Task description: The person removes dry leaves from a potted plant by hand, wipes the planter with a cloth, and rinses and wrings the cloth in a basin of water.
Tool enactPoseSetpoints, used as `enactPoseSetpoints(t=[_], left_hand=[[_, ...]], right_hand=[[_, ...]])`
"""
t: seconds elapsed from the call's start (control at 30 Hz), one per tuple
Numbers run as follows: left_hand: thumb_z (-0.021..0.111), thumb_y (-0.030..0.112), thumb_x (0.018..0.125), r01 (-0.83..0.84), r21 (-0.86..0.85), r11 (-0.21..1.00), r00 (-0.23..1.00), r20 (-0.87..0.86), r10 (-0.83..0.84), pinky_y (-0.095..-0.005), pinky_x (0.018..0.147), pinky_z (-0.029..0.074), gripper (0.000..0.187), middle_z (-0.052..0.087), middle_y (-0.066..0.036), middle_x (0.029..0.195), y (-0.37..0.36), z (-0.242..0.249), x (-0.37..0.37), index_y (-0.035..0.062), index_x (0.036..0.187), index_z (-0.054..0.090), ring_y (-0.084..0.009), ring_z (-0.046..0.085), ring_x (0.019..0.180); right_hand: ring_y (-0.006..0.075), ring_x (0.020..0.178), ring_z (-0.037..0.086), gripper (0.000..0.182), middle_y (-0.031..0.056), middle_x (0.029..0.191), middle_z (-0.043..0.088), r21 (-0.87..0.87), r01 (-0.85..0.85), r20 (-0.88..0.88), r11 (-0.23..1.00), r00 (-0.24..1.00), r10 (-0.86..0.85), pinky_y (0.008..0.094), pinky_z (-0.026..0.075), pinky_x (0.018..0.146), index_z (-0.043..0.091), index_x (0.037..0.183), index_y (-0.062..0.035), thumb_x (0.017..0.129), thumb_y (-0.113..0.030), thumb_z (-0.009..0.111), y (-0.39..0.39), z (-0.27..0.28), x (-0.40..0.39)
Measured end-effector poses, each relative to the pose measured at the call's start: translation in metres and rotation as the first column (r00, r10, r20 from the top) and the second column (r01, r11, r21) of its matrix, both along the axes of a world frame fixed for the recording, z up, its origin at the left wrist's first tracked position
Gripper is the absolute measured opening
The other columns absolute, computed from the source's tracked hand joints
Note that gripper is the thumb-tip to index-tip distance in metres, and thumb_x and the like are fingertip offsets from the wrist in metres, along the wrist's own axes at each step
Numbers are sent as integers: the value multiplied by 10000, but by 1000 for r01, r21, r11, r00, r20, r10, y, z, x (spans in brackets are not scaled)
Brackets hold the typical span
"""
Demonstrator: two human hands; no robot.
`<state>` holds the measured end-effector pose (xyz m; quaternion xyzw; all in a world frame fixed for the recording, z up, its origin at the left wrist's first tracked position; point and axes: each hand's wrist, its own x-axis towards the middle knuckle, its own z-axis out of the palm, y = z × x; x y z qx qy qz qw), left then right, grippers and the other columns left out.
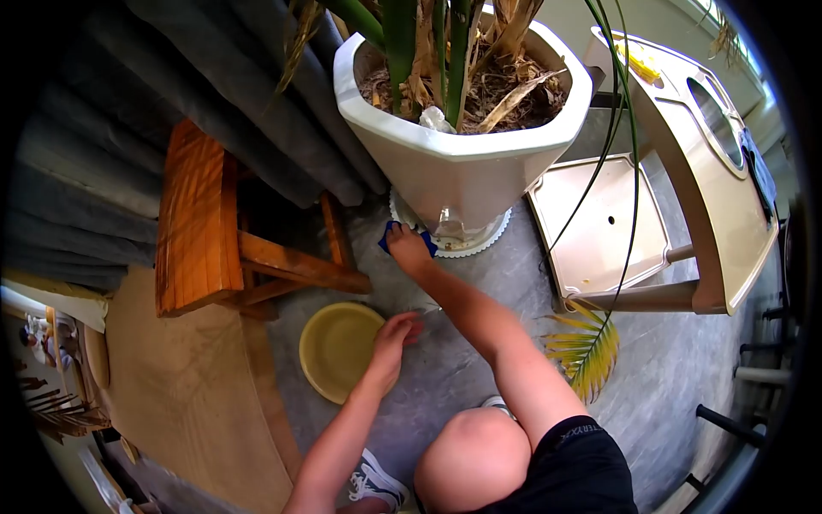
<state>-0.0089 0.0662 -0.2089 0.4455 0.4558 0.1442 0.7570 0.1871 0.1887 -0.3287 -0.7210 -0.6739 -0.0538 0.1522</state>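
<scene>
My right hand (408,247) grips a blue cloth (393,235) against the scalloped white saucer (487,242) under the large plant pot (462,171). The cloth is bunched, partly hidden by my fingers, and lies at the saucer's left rim. My left hand (396,341) hovers by the right edge of a round yellow basin (342,351) on the floor. Its fingers stretch loosely to the right, with nothing visible between them. Dark specks lie in the saucer, and the glossy white pot holds soil, dry husks and thick green stems.
A wooden stool (199,231) stands left of the pot, before grey curtains (128,154). At the right is a beige plastic stand (676,137) with a lower tray (599,231) and a blue cloth hung over its edge. A palm frond (586,349) droops near my right arm.
</scene>
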Motion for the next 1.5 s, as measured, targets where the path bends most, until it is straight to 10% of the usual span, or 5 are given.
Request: enactPoseSetpoints(t=[0.77, 0.97, 1.07, 1.13, 1.5], left_hand=[[493, 196, 1062, 185, -8, 983, 982, 24, -185, -311, 918, 513, 312, 694, -115, 1183, -25, -3, 47, 38, 1304, 611, -185, 660, 1076], [491, 191, 1060, 144, 2, 990, 990, 11, -144, -315, 924, 519, 315, 695, -122, 1189, -19, 4, 34, 36, 1306, 612, -192, 661, 1088], [498, 192, 1056, 119, -15, 993, 993, -11, -119, -317, 922, 522, 313, 700, -122, 1180, -20, 2, 32, 36, 1303, 611, -197, 662, 1092], [502, 194, 1055, 137, -26, 990, 990, -28, -137, -311, 906, 526, 347, 680, -129, 1231, -21, -1, 33, 31, 1353, 572, -194, 655, 1107], [520, 149, 1032, 140, 381, 914, 988, 0, -152, -355, 1192, 295, 620, 349, -156, 1622, 23, -16, 138, 46, 1598, 288, -252, 370, 1470]], right_hand=[[243, 1071, 606, 408, 7, 1364, 632, 10, -4, 90, 1000, 996, 4, 357, 524, 927, 678, 1258, -125, 859, -133, 590, -204, 20, 139], [303, 1056, 627, 485, 56, 1308, 662, 21, 101, -383, 995, 920, -85, 372, 534, 909, 668, 1272, -138, 791, -110, 717, -216, 43, 112], [282, 1022, 650, 408, 81, 1235, 688, -70, 544, -816, 836, 451, -362, 365, 530, 899, 663, 1252, -92, 857, -145, 752, -214, 31, 86], [222, 1003, 653, 327, 77, 1180, 685, -228, 733, -928, 641, -364, 85, 349, 517, 905, 648, 1247, -45, 969, -213, 691, -209, 57, 81], [269, 1385, 450, 787, 99, 1518, 461, -264, 685, -767, 679, -576, 283, 415, 306, 1176, 302, 1569, -66, 1042, -649, 348, -109, 58, 67]])
